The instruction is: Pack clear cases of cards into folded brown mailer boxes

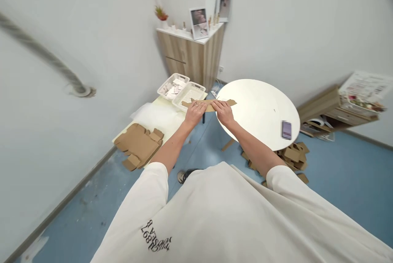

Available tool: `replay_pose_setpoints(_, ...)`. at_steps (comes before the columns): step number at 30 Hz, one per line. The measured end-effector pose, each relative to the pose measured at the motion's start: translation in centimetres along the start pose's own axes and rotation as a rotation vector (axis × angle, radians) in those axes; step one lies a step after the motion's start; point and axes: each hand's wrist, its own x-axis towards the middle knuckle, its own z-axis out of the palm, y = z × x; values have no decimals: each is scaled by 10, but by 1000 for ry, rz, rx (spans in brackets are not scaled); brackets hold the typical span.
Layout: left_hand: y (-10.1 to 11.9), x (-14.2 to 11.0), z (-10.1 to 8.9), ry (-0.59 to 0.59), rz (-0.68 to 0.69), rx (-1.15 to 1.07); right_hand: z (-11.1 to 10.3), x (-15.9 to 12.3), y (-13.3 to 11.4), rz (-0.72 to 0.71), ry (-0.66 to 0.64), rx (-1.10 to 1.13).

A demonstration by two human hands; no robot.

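Observation:
Both of my hands hold a flat brown cardboard box blank (209,104) out in front of me, above the gap between two tables. My left hand (194,112) grips its left half with the fingers curled over the top edge. My right hand (224,112) grips the right half the same way. The blank's ends stick out beyond both hands. A ring shows on my left hand.
A round white table (260,111) carrying a small dark phone (286,129) stands to the right. On the pale table (159,117) at left lie a stack of flat cardboard blanks (138,144) and two white baskets (181,90). More cardboard (294,154) lies on the blue floor. A wooden cabinet (192,54) stands behind.

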Motion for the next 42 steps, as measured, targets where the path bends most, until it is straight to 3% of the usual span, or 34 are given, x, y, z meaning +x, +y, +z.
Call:
replay_pose_setpoints(6, 83, 64, 80, -106, 158, -107, -27, -86, 90, 238, -38, -46)
replay_pose_setpoints(13, 132, 111, 153, -282, 274, -191, -31, -148, 151, 443, -66, -62)
replay_pose_setpoints(19, 138, 158, 208, -321, 370, -237, -27, -151, 199, 546, -74, -108)
replay_pose_setpoints(24, 123, 211, 252, -309, 407, -295, -20, -126, 247, 616, -78, -121)
replay_pose_setpoints(27, 112, 229, 276, -335, 419, -334, -10, -115, 266, 652, -102, -103)
replay_pose_setpoints(31, 102, 221, 305, -470, 433, -357, 18, -121, 271, 718, -191, -52)
replay_pose_setpoints(37, 101, 167, 342, -753, 435, -379, 70, -157, 259, 800, -369, 53)
replay_pose_setpoints(42, 107, 135, 362, -895, 413, -310, 97, -180, 256, 773, -483, 100)
